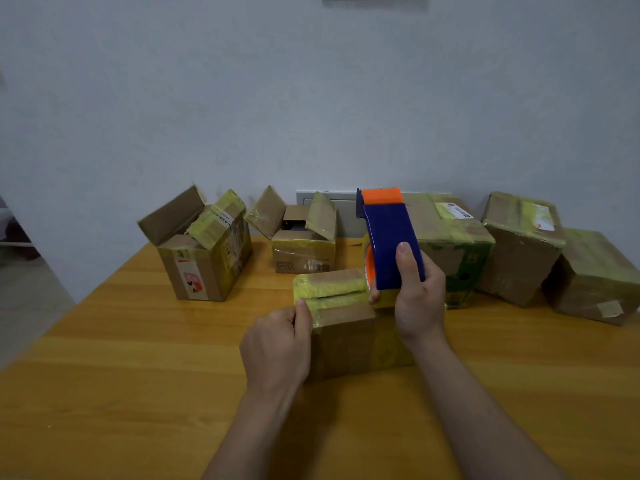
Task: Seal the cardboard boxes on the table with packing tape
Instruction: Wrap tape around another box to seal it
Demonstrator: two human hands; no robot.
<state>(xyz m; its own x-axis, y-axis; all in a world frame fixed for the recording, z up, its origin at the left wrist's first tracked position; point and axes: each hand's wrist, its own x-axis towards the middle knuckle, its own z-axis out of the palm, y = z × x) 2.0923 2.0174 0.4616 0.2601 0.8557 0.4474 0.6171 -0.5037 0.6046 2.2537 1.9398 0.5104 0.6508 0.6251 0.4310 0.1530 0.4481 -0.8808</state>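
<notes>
1. Far-left open box (204,251) stood at the back of the desk (138,375) with its flaps up and unsealed. The card looked thin and light, so I'd take it by the side walls, not the floppy flaps.
2. Second open box (303,244) sat beside it, flaps also up. Same handling, I judged.
3. Left hand (277,344) gripped the near box (346,327) at its top left edge, fingers curled and thumb pressing the tape end down.
4. Near box sat front-centre on the desk with a yellowish tape strip across its top seam. It was probably stiff at the corners and soft mid-flap, so I'd brace it at the edges.
5. Tape dispenser (391,244) was blue and orange hard plastic, standing tilted at the box's right end. Its film was likely sticky and clingy.
6. Right hand (419,296) was wrapped round the dispenser's blue body, thumb on its face.
7. Three taped boxes (519,251) sat back right, touching each other.
</notes>
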